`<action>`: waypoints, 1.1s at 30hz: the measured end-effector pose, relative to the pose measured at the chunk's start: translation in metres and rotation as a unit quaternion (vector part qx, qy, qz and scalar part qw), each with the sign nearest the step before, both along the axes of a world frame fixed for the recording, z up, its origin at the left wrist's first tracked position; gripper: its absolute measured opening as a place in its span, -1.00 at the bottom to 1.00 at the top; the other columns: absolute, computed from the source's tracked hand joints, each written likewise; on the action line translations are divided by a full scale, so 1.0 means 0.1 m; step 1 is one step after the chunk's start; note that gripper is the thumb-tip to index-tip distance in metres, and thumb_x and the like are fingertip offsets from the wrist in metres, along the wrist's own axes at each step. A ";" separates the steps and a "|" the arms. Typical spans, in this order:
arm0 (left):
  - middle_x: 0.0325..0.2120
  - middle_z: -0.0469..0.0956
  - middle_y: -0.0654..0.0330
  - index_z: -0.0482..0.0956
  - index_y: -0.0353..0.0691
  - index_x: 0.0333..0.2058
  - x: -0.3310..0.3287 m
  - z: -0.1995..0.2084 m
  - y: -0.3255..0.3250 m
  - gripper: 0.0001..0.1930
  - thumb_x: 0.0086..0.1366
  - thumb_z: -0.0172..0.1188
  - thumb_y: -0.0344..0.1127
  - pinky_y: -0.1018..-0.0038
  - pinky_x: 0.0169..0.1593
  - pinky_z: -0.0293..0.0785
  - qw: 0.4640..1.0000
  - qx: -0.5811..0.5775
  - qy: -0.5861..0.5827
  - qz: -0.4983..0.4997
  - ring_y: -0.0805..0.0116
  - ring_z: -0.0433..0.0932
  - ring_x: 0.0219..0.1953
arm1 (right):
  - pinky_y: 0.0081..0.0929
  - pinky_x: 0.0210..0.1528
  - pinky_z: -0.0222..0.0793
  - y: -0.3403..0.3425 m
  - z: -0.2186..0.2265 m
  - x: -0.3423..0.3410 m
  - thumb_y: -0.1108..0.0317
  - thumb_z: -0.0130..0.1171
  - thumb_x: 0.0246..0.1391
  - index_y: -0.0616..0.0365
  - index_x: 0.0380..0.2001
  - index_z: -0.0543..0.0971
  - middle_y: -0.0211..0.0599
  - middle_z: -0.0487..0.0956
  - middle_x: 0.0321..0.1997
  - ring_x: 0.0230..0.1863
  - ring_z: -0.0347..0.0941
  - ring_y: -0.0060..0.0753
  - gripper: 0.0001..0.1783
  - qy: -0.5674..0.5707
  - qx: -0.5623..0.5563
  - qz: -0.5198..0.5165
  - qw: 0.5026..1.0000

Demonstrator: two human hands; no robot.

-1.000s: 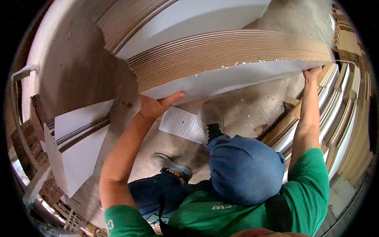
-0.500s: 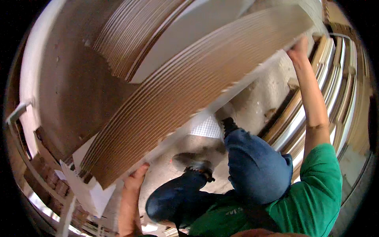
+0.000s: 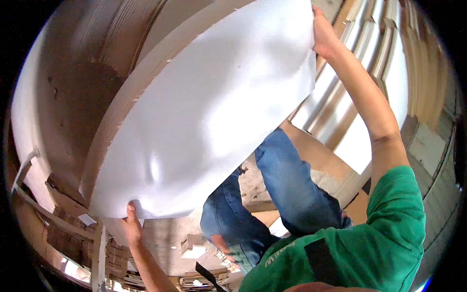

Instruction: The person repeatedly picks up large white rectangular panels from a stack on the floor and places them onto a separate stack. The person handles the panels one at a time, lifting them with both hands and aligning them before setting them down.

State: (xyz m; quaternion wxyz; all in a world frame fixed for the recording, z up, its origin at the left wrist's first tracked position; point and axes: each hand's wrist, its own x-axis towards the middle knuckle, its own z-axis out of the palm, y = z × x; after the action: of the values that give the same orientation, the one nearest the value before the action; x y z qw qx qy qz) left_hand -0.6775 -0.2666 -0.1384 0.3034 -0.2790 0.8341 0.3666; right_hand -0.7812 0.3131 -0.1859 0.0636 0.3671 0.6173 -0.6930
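Note:
A large, thick stack of white-faced cardboard sheets (image 3: 204, 107) is held up in front of me, tilted so its smooth white face shows. Its layered brown edge (image 3: 114, 117) runs along the far left side. My left hand (image 3: 131, 226) is closed round the near left corner, thumb on the white face and the other fingers hidden beneath. At the right end, my right hand (image 3: 325, 34) grips the edge, its fingertips partly out of sight behind the sheets.
On the right lie stacks of white and brown cardboard (image 3: 355, 73). Another brown stack (image 3: 124, 34) stands far left, on a brown surface (image 3: 73, 97). A metal frame (image 3: 53, 221) is at lower left. More piles (image 3: 204, 280) show near the bottom.
The stack has swung from showing its brown layered edges to showing its white face. Both hands have moved leftward with it, the right one also farther up. My view has shifted toward the right-hand stacks.

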 end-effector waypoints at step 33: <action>0.08 0.23 0.12 0.17 -0.39 0.11 0.80 1.88 1.33 -0.31 0.17 0.02 0.05 0.40 0.18 0.03 0.970 0.191 -0.127 -0.087 0.26 0.21 0.10 | -0.32 0.25 -0.10 -0.39 2.10 5.55 -0.43 -0.62 -0.01 0.08 0.22 0.06 -0.17 0.12 0.25 0.25 0.01 -0.19 -0.05 -0.244 -0.126 -0.289 0.917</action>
State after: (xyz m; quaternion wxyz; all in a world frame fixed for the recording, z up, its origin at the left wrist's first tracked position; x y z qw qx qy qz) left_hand -0.5971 -0.1336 0.0495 0.4847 -0.1870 0.7246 0.4529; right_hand -0.2258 0.2737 0.0242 0.0548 0.6761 0.3568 -0.6423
